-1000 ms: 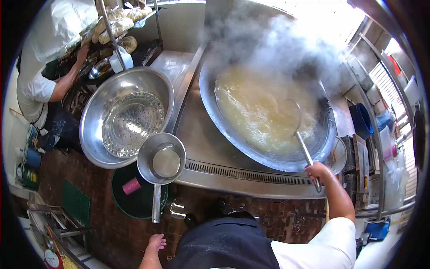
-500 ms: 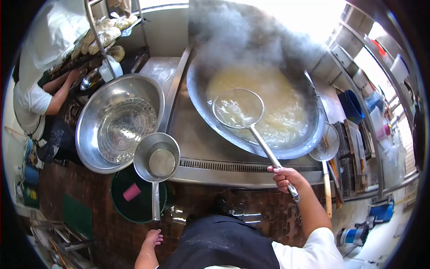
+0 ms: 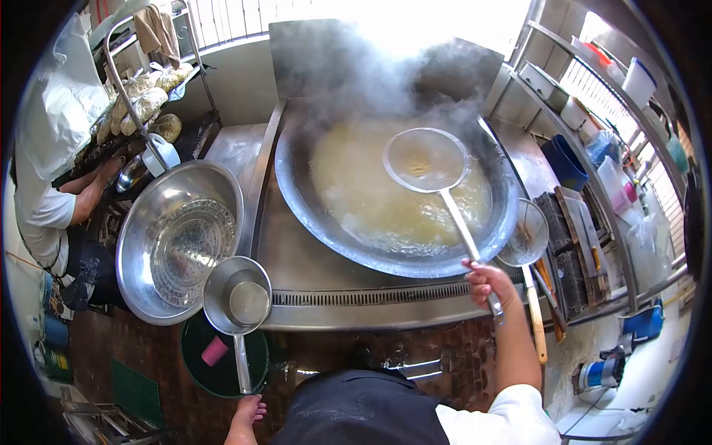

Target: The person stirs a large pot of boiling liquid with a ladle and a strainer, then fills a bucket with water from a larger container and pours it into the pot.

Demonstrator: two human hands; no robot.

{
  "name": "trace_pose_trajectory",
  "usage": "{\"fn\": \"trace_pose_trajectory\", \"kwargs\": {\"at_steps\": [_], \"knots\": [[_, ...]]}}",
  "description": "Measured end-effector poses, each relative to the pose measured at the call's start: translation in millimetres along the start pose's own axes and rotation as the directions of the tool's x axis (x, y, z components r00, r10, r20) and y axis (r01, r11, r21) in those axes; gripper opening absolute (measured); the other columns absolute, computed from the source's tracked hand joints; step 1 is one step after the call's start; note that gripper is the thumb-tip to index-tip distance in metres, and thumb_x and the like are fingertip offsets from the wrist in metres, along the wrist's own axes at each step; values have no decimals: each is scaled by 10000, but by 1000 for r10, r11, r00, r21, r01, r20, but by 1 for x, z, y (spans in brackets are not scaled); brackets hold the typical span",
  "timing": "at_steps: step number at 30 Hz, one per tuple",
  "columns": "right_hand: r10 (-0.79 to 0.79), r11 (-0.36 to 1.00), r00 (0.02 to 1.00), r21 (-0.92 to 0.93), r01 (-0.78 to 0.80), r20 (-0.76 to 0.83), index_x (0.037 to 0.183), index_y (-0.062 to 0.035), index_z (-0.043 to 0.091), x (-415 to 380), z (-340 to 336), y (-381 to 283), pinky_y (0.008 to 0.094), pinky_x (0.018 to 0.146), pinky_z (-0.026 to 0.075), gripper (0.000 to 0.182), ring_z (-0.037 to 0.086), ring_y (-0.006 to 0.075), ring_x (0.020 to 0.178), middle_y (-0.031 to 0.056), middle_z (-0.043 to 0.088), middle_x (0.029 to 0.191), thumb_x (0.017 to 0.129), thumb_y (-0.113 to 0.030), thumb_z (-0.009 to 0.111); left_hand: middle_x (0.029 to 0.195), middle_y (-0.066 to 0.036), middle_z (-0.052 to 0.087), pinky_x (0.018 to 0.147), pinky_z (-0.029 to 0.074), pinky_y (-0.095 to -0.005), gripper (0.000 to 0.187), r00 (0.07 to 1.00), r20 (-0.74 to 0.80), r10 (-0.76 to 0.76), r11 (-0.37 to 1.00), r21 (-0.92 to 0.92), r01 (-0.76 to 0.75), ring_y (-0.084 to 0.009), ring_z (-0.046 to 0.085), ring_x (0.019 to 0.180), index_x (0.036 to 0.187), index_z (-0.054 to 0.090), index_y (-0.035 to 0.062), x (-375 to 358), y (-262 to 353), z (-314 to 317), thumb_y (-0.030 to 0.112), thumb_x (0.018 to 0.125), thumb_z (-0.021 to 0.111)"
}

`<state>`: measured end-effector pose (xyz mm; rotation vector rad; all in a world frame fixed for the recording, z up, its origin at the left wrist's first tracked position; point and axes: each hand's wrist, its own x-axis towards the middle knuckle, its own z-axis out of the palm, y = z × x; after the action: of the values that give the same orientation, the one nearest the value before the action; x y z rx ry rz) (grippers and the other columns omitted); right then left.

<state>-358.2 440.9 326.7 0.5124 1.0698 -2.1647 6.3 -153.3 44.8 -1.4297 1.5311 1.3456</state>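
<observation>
My right hand (image 3: 486, 284) is closed round the metal handle of a skimmer (image 3: 426, 141) with a round mesh head. The skimmer is over a large wok (image 3: 297, 215) of bubbling yellowish liquid (image 3: 356, 200). Small golden bits show in its mesh. My left hand (image 3: 250, 410) hangs low, loosely curled and seemingly holding nothing. Just above it is the handle end of a deep metal saucepan (image 3: 213, 295); a small gap appears between them. That saucepan is in front of a wide steel basin (image 3: 132, 252), overlapping its rim.
Steam rises behind the wok. A second skimmer (image 3: 535, 222) with a wooden handle rests at its right. A green tub (image 3: 194, 371) with a pink cup (image 3: 215, 351) stands on the floor. At left, another person (image 3: 55, 222) works beside bagged food (image 3: 148, 104).
The skimmer has risen from the liquid's surface and moved farther back over the wok in my right hand. The view has shifted, and my left hand is now nearer the saucepan's handle.
</observation>
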Motion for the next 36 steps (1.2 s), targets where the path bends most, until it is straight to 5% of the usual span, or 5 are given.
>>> {"fn": "trace_pose_trajectory", "kwargs": {"at_steps": [6, 10, 15, 27, 36], "knots": [[-546, 645, 752, -758, 97, -368, 1060, -86, 542, 74, -72, -126, 284, 403, 410, 270, 454, 100, 443, -22, 483, 631, 829, -173, 650, 907, -77, 660, 588, 522, -379, 329, 998, -45, -50, 996, -72, 47, -195, 638, 700, 1177, 552, 104, -24, -2, 18, 335, 944, 532], [-743, 305, 497, -888, -343, -448, 982, 44, 551, 128, -89, -168, 405, 415, 451, 212, 547, 238, 465, 114, 563, 628, 799, -61, 533, 916, -87, 666, 574, 526, -355, 344, 993, -82, -80, 990, -121, 69, -197, 645, 691, 1197, 555, 93, -45, -12, 31, 322, 941, 540], [-413, 60, 776, -864, -499, -477, 801, 33, 620, 194, -71, -146, 389, 435, 466, 136, 588, 234, 488, 113, 589, 576, 778, -77, 544, 980, -128, 662, 641, 540, -390, 379, 987, -93, -135, 981, -151, 120, -245, 664, 785, 1237, 516, 81, -64, -29, 50, 321, 946, 540], [-19, 404, 952, -874, -272, -305, 1088, -73, 575, 194, 28, -44, 267, 431, 406, 274, 490, 86, 498, -11, 512, 665, 840, -166, 647, 953, -102, 669, 602, 535, -370, 351, 993, -34, -114, 987, -121, 109, -212, 653, 736, 1199, 550, 87, -46, -31, 63, 327, 942, 550], [369, 929, 878, -98, -357, 304, 1210, -127, 508, 118, 40, 35, 193, 399, 331, 256, 380, 24, 451, -83, 344, 600, 961, -175, 542, 923, -78, 664, 585, 523, -354, 328, 1000, -18, 6, 1000, -26, -7, -195, 638, 709, 1191, 553, 119, -19, -1, 20, 342, 950, 534]]}}
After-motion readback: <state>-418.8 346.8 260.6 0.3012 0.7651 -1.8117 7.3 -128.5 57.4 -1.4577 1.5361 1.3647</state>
